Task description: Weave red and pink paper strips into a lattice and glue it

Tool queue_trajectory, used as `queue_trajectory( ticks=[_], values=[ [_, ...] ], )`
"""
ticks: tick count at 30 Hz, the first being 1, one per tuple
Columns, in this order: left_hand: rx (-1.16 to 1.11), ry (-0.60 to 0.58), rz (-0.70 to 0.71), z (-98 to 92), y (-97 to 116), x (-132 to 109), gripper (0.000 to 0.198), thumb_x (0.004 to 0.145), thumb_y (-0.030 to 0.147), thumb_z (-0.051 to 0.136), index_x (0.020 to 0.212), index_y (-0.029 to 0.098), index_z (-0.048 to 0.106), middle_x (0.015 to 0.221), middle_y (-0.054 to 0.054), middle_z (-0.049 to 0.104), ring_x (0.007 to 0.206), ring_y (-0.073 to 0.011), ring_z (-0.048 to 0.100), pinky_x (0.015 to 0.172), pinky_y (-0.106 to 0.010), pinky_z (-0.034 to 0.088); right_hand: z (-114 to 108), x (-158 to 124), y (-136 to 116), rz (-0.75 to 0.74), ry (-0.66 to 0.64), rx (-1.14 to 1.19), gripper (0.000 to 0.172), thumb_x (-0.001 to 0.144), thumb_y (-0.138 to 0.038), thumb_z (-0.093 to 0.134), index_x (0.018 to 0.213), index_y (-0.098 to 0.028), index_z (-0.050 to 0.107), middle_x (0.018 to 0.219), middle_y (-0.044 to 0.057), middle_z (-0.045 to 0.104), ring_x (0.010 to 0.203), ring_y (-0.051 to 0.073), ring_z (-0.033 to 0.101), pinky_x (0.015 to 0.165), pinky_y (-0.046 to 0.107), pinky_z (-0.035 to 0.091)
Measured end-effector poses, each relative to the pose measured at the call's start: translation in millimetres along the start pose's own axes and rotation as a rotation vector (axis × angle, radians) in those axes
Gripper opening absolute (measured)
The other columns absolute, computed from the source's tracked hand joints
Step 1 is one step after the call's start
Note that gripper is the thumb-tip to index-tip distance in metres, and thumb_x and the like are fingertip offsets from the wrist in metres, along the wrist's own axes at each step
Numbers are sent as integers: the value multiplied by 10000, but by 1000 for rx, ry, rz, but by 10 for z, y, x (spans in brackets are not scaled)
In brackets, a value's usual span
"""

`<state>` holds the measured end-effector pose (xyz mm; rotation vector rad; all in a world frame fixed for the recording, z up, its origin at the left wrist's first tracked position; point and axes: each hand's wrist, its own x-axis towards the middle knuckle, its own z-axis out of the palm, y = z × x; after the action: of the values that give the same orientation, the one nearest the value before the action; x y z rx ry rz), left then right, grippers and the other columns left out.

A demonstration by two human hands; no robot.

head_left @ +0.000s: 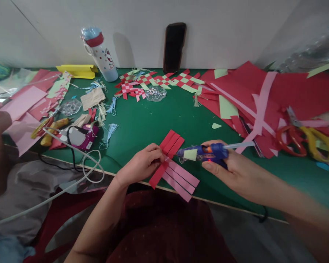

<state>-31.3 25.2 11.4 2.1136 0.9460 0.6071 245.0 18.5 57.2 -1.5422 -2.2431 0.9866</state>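
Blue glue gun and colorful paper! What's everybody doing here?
A person's right hand holds the blue glue gun, its tip close to the paper strips. The left hand pinches the red strips and pink strips where they meet. Checkered paper pieces lie farther back on the green table.

Bottle (105, 67): by the far edge of the table (142, 124), left of centre; tiny print beside its picture, too blurred to read.
Glue gun (215, 152): above the table, towards the near edge; small orange marks on the blue body, illegible.
Readable words, brands, numbers: none.
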Motion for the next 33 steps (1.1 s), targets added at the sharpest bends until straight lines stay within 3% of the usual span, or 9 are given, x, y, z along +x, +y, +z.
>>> queue_trajectory(
  ticks=[6, 8, 11, 16, 22, 25, 28, 30, 33],
  values=[
    [-45, 10, -117, 20, 9, -13, 157, 836, 41, 584, 894, 185, 558, 963, -16, 552, 842, -122, 566, 750, -254, 487, -97, -214, 231, 89, 171, 33, 498, 912, -679, 348, 888, -222, 547, 658, 23, 580, 548, 158, 543, 532, 303, 476],
    [-56, 20, -176, 29, 8, -18, 150, 828, 124, 660, 919, 191, 561, 938, -1, 548, 769, -109, 553, 718, -250, 487, -120, -296, 331, 39, 307, -94, 469, 936, -637, 354, 873, -219, 557, 837, 79, 639, 661, 169, 610, 617, 309, 502],
    [-65, 38, -223, 40, 10, -24, 181, 819, 151, 679, 943, 196, 555, 921, 6, 556, 760, -110, 561, 713, -252, 495, -96, -398, 489, -58, 484, -501, 477, 974, -545, 342, 1201, -168, 526, 1147, 175, 628, 879, 250, 656, 768, 386, 503],
    [-31, 90, -147, 72, 18, -54, 136, 843, 83, 603, 915, 193, 568, 952, -9, 575, 755, -101, 571, 714, -252, 507, 79, -434, 690, -40, 386, -1012, 510, 978, -341, 330, 1425, -97, 368, 926, 157, 673, 828, 314, 643, 679, 423, 484],
    [91, 292, 101, 113, 39, -181, 154, 888, 51, 531, 874, 190, 595, 965, -51, 634, 966, -148, 622, 837, -291, 528, 106, -457, 863, -11, 354, -934, 575, 976, -481, 303, 1452, -164, 364, 1259, 166, 604, 998, 332, 606, 718, 450, 517],
    [241, 347, 168, 121, 63, -283, 156, 914, 72, 517, 923, 188, 621, 998, -69, 663, 954, -154, 640, 846, -307, 541, 6, -508, 764, -75, 372, -851, 524, 987, -442, 273, 1437, -210, 410, 1288, 148, 594, 1073, 338, 577, 825, 508, 500],
    [441, 300, 213, 137, 71, -389, 144, 936, 144, 539, 1020, 194, 645, 1094, -75, 704, 1091, -205, 634, 1011, -419, 487, 55, -475, 424, -200, 504, -763, 426, 978, -321, 396, 1367, -188, 506, 1165, 153, 645, 1053, 305, 576, 960, 513, 436],
    [545, 239, 203, 153, 55, -446, 186, 947, 240, 563, 1109, 198, 644, 1230, -78, 681, 1239, -244, 570, 1133, -493, 369, 230, -386, 141, -344, 505, -693, 351, 959, -252, 471, 1282, -167, 578, 1046, 133, 670, 975, 270, 579, 916, 449, 454],
    [625, 153, 190, 178, 4, -495, 312, 957, 374, 555, 1208, 201, 622, 1389, -78, 591, 1353, -255, 475, 1193, -508, 264, 596, -208, -187, -394, 387, -664, 301, 962, -220, 482, 1209, -166, 644, 1033, 113, 682, 965, 258, 558, 858, 411, 431]
  ],
)
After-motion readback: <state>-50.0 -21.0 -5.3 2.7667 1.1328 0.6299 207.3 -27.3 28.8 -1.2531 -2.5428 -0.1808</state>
